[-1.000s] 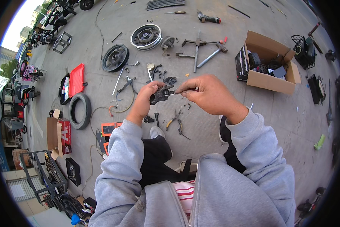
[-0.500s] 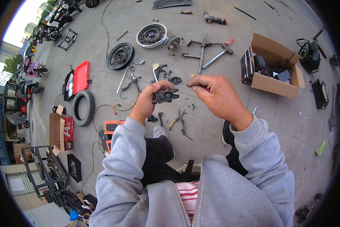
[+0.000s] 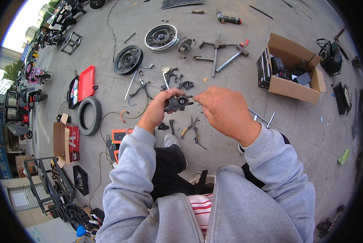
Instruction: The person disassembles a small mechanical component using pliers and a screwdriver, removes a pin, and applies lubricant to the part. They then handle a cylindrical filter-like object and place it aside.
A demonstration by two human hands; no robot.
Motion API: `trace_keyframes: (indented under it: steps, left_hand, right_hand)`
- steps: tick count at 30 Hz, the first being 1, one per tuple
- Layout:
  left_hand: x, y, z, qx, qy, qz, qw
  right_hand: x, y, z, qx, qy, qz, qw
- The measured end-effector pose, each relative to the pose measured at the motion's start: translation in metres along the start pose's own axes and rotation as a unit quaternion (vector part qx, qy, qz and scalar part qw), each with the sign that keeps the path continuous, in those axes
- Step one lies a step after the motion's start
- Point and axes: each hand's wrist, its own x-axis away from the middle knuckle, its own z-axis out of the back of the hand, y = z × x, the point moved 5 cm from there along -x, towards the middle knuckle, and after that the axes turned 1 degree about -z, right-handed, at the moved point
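The head view puts a black, roughly cast metal bracket with a round bore and short forked prongs (image 3: 176, 104) in mid-air above the concrete ground, in front of the person and between their hands. The bare left hand (image 3: 154, 111) grips it, fingers closed around its left end so that the bore and prongs are exposed toward the right. The bare right hand (image 3: 226, 111) is bent at the wrist with its fingers curled and its fingertips right at the prongs; whether they pinch something slim or touch the metal cannot be told, since the back of the hand hides them. For such close work, a firm left hold should count most, with the left fingertips clear of the line along which the right hand pushes. Small, straight pressure would probably serve better than force, as a slip could jab the holding hand. Turning the right wrist slightly aside might also open the view of the contact point. Below the bracket, pliers with yellow and dark grips (image 3: 185, 132) lie on the ground within easy reach. Farther out are curved black metal levers (image 3: 171, 77), a black spoked wheel (image 3: 128, 59), a steel-handled hammer (image 3: 228, 63) and an open brown cardboard box (image 3: 294, 92).
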Motion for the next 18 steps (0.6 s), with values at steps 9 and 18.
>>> trace_keyframes:
  steps: [9,18]
  left_hand:
    - [0.002,-0.003,-0.002,-0.047,0.021,0.014,0.999]
    - [0.001,0.000,0.003,0.108,-0.048,-0.010,0.993]
  right_hand:
    - [-0.002,0.002,-0.002,-0.102,-0.046,-0.056,0.992]
    - [-0.002,0.019,0.013,-0.254,-0.009,-0.143,0.957]
